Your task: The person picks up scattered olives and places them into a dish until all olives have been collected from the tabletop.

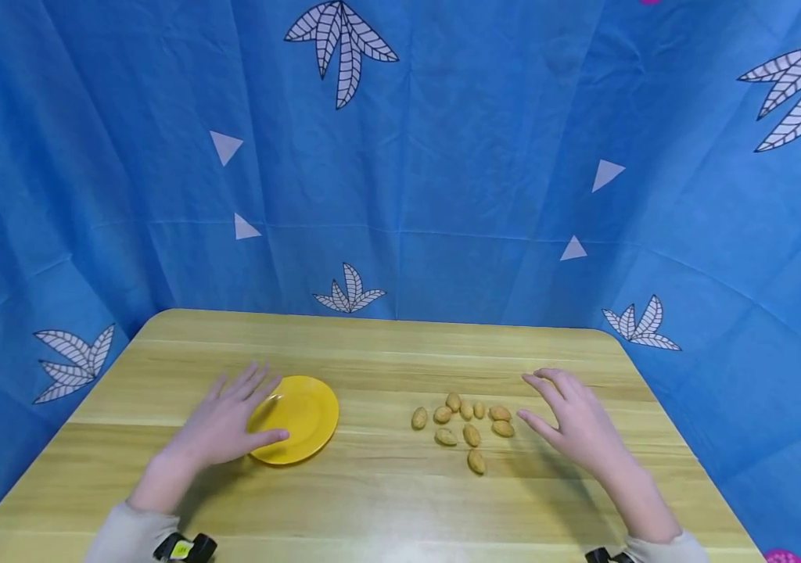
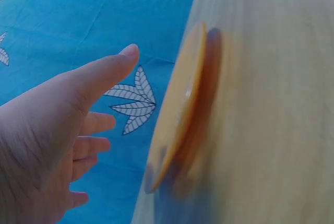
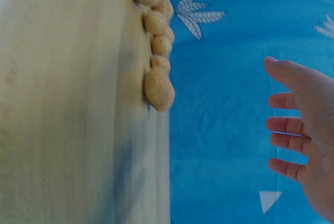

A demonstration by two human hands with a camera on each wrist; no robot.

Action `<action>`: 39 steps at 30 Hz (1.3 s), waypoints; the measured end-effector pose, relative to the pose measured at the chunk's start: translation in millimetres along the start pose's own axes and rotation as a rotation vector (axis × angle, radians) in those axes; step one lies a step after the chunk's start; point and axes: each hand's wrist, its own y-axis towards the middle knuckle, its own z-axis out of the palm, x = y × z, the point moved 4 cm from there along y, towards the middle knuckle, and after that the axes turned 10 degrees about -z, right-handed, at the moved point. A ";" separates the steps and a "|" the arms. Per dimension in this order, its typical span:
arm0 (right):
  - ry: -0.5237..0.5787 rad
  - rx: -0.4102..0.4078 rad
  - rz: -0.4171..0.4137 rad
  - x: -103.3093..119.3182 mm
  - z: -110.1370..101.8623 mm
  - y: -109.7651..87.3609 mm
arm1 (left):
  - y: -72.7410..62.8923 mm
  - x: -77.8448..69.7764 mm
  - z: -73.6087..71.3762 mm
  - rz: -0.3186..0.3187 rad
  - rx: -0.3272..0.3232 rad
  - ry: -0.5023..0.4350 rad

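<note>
A round yellow plate [image 1: 312, 416] lies on the wooden table, left of the middle. Over its left side hovers my left hand [image 1: 223, 426], fingers spread and thumb apart, holding nothing; in the left wrist view, a gap shows between the thumb and the plate [image 2: 180, 106]. Several tan, oval nuts [image 1: 471, 435] with rough shells form a loose cluster right of the middle. My right hand [image 1: 576, 422] is raised just to their right, its fingers loosely bent and holding nothing. From the right wrist, the nuts [image 3: 158, 89] line up near the table's far edge, apart from the hand.
The light wooden table [image 1: 372, 500] has rounded far corners. Behind it and along both sides hangs a blue curtain [image 1: 471, 156] with white leaf and triangle prints. Black wrist straps [image 1: 196, 550] show at the sleeves.
</note>
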 end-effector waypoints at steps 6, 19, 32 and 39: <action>-0.013 -0.001 -0.088 18.0 7.2 1.4 | -6.0 0.0 10.2 -0.006 0.073 -0.036; 0.039 0.062 -0.170 41.0 28.8 -3.6 | -9.6 7.7 19.4 -0.047 0.147 -0.104; 0.089 0.261 -0.178 55.9 43.6 -5.7 | -8.2 11.1 23.1 -0.046 0.175 -0.113; 0.091 0.262 -0.201 61.8 45.9 -2.3 | -8.0 10.4 20.7 -0.047 0.161 -0.098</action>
